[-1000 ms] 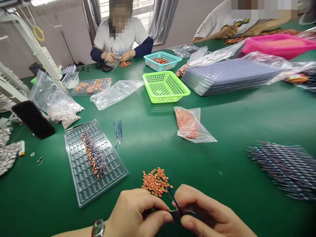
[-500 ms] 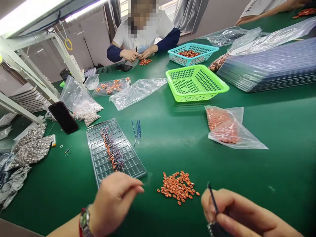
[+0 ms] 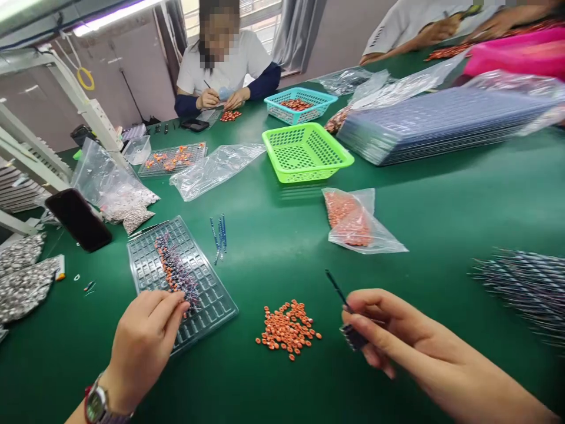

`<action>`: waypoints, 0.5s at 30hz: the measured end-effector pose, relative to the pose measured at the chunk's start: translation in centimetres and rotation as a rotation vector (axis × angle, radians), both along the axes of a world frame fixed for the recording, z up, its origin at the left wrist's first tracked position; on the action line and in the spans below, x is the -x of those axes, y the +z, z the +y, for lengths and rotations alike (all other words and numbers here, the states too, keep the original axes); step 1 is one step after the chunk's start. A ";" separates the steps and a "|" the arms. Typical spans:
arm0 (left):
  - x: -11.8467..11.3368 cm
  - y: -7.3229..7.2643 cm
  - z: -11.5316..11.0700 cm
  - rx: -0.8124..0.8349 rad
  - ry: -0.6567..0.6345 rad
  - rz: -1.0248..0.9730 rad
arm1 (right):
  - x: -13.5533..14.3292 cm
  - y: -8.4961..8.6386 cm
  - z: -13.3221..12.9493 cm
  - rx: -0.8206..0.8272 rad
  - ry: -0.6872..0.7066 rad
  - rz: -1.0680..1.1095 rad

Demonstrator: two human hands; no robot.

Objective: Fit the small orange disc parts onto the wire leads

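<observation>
Round-faced watch (image 3: 94,406), silver metal band (image 3: 115,418), red band at wrist (image 3: 87,403)

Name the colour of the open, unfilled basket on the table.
The basket is lime green, as the head view shows.

Tray (image 3: 212,288) partly hidden behind left hand (image 3: 143,341); pink container (image 3: 514,52) cut off right.

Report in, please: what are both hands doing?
Left hand at the small parts on the tray. Right hand holding a thin dark strip. Loose orange pieces between them.
</observation>
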State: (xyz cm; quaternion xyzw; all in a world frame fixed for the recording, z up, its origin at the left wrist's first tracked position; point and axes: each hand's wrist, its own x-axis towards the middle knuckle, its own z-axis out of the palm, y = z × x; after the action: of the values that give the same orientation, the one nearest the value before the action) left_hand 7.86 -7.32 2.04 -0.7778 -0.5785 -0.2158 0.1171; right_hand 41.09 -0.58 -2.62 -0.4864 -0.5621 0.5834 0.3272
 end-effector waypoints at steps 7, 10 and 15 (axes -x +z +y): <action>-5.2 -0.5 -0.2 0.044 -0.324 -0.107 | 1.3 0.5 3.3 -0.126 0.088 -0.086; -6.7 -1.4 0.0 0.020 -0.441 -0.128 | 1.5 -0.4 4.0 -0.258 0.142 -0.213; -6.8 -3.0 0.2 0.007 -0.518 -0.143 | 1.4 -0.8 4.0 -0.468 0.143 -0.372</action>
State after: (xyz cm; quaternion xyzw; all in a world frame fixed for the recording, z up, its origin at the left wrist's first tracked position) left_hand 14.63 -7.10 -0.93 -0.8831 -0.3675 -0.2911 0.0141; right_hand 39.69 3.39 -3.46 -0.4554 -0.7643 0.3607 0.2798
